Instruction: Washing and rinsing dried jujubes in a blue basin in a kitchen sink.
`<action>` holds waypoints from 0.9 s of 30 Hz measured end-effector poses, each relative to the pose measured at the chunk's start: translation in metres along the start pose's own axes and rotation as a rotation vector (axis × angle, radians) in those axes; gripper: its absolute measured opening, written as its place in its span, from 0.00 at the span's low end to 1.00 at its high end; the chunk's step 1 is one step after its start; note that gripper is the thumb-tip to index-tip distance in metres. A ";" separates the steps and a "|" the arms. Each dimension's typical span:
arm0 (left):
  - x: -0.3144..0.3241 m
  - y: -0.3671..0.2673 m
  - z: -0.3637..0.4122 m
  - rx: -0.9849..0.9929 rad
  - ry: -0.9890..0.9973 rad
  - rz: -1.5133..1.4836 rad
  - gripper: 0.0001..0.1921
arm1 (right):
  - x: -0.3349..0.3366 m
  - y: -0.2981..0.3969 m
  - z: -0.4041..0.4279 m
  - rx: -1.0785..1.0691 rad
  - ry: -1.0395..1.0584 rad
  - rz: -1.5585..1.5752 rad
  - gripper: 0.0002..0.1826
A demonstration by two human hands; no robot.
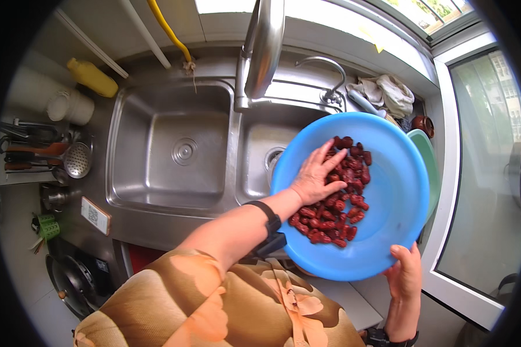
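Observation:
A wide blue plastic basin (395, 186) is held tilted over the right side of the sink. Wrinkled dried red dates (330, 221) lie heaped in its left half. My left hand (319, 173) rests on the upper part of the heap, fingers spread, with no date plainly gripped. The basin's lower right rim is gripped by my right hand (403, 264), its thumb over the edge and the fingers partly hidden beneath. A black band circles my left wrist.
A steel double sink has a left bowl (182, 152) and a partly covered right bowl (262, 139). Above them rise a large faucet (265, 52) and a thin curved tap (330, 65). A green basin (423, 152), cloths (393, 93) and a window frame (447, 173) stand right; utensils (39, 152) lie left.

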State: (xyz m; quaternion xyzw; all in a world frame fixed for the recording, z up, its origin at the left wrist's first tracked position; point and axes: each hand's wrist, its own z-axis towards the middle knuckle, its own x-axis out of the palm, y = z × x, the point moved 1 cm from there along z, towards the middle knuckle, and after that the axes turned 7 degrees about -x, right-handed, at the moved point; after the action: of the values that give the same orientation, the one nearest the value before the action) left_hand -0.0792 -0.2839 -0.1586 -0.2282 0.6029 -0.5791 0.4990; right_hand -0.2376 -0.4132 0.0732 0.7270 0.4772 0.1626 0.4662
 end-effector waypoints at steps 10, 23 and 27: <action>-0.142 0.024 -0.010 -0.124 0.143 0.206 0.19 | 0.041 -0.110 0.121 0.251 0.366 0.402 0.26; -0.212 0.024 0.021 -0.212 -0.330 0.171 0.13 | 0.062 -0.147 0.162 0.237 0.440 0.166 0.29; -0.222 0.013 0.034 -0.207 -0.624 -0.175 0.15 | 0.061 -0.136 0.161 0.161 0.412 0.011 0.26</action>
State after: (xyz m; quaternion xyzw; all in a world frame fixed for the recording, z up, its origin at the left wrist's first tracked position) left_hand 0.0425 -0.1079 -0.0904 -0.4946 0.4549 -0.4579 0.5821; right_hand -0.1710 -0.4307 -0.1356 0.7158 0.5698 0.2715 0.2986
